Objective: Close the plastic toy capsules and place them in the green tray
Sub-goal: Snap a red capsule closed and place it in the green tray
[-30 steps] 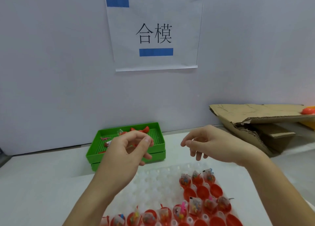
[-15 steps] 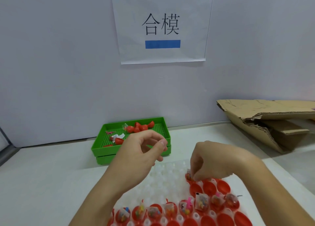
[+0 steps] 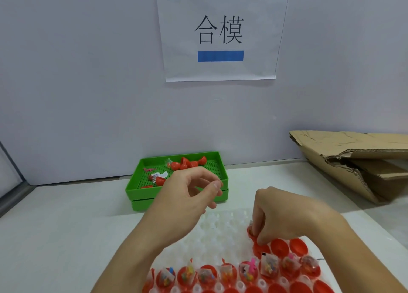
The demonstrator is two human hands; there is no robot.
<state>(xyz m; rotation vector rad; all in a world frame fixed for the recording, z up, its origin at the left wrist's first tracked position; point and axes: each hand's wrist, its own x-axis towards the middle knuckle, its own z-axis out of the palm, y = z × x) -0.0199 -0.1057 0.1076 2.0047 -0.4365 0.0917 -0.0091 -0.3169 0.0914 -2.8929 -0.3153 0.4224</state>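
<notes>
A green tray (image 3: 222,171) stands at the back of the white table and holds several red capsules (image 3: 187,163). In front of me lies a clear blister sheet (image 3: 217,233) with rows of open red capsule halves (image 3: 279,247), many filled with small bagged toys (image 3: 268,265). My right hand (image 3: 284,217) reaches down onto the sheet's far right part, fingertips pinching an open red capsule (image 3: 251,232) with a bagged toy in it. My left hand (image 3: 187,195) hovers above the sheet in front of the tray, fingers loosely curled, holding nothing.
A torn cardboard box (image 3: 357,160) lies on the table at the right. A white wall with a paper sign (image 3: 218,32) rises right behind the tray. A second green tray (image 3: 141,205) sits under the first one.
My right hand dropped from mid-air onto the sheet and took hold of a red capsule. The left hand stayed hovering. The view tilted down slightly.
</notes>
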